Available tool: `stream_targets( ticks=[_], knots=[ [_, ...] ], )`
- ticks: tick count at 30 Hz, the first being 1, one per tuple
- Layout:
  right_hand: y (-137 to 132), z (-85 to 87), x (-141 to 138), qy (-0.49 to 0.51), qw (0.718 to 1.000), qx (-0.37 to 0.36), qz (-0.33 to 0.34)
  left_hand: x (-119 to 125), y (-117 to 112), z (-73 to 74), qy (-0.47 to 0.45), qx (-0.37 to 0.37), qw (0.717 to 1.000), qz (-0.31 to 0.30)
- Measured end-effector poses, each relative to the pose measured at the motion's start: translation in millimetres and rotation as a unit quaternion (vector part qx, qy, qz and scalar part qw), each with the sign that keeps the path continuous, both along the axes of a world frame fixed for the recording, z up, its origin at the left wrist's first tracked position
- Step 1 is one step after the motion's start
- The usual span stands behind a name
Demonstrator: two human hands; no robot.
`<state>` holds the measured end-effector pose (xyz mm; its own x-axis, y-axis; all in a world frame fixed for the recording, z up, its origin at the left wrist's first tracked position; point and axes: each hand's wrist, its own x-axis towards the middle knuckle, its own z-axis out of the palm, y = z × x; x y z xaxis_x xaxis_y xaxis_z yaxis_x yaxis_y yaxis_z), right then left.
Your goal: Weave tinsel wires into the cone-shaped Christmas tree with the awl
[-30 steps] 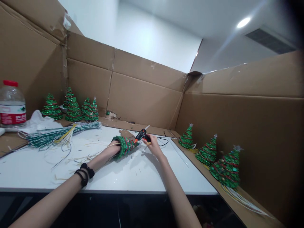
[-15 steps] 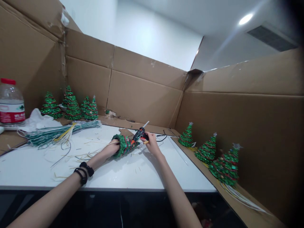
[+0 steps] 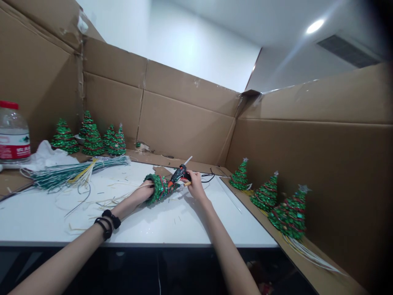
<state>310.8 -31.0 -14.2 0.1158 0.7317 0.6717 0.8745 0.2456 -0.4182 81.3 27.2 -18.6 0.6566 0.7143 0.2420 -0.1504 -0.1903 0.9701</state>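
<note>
A small green tinsel Christmas tree (image 3: 159,189) with red trim lies on its side above the white board, its tip to the right. My left hand (image 3: 146,192) reaches into its open base and holds it from within; the fingers are hidden. In my right hand (image 3: 195,186) is a black hot glue gun (image 3: 178,174) with a white glue stick rising from its back. The gun's orange nozzle points down at the tree's upper part, touching or very close. A short tan piece (image 3: 187,184) shows by the right fingers; I cannot make out what it is.
A bundle of green and white wires (image 3: 66,174) lies at the left, near white tissue (image 3: 50,155) and a red-capped bottle (image 3: 14,139). Finished-looking trees (image 3: 93,141) stand back left, and three star-topped ones (image 3: 290,215) at right. Cardboard walls (image 3: 184,110) enclose the white board (image 3: 147,229).
The view has shifted very slightly. The glue gun's nozzle sits a touch further left and lower against the tree; both hands keep their hold.
</note>
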Motion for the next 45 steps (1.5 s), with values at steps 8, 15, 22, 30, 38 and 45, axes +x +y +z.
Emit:
stream_targets(
  ticks=[8, 15, 22, 30, 38, 45],
  knots=[
    [0.1, 1.9, 1.0, -0.009, 1.0, 0.02, 0.0, -1.0, 1.3, -0.2, 0.038, 0.015, 0.998, 0.037],
    [-1.4, 3.1, 0.2, -0.015, 0.999, 0.035, -0.001, -3.4, -7.9, 8.4, 0.035, 0.013, 0.999, 0.025],
    [-2.7, 4.9, -0.4, -0.024, 0.999, 0.044, 0.0, -4.5, -7.6, 8.3, 0.037, 0.013, 0.999, 0.02],
    [-7.2, 9.4, 4.0, -0.032, 0.998, 0.032, -0.038, -4.9, -13.5, 14.2, 0.055, -0.002, 0.998, 0.037],
    [-14.4, 12.7, 16.0, -0.012, 0.97, -0.058, -0.235, -4.3, -15.7, 15.9, 0.04, -0.014, 0.998, 0.037],
    [-20.3, 2.3, 28.9, 0.014, 0.896, -0.205, -0.393, -3.3, -13.6, 13.7, 0.028, -0.013, 0.999, 0.028]
  ],
)
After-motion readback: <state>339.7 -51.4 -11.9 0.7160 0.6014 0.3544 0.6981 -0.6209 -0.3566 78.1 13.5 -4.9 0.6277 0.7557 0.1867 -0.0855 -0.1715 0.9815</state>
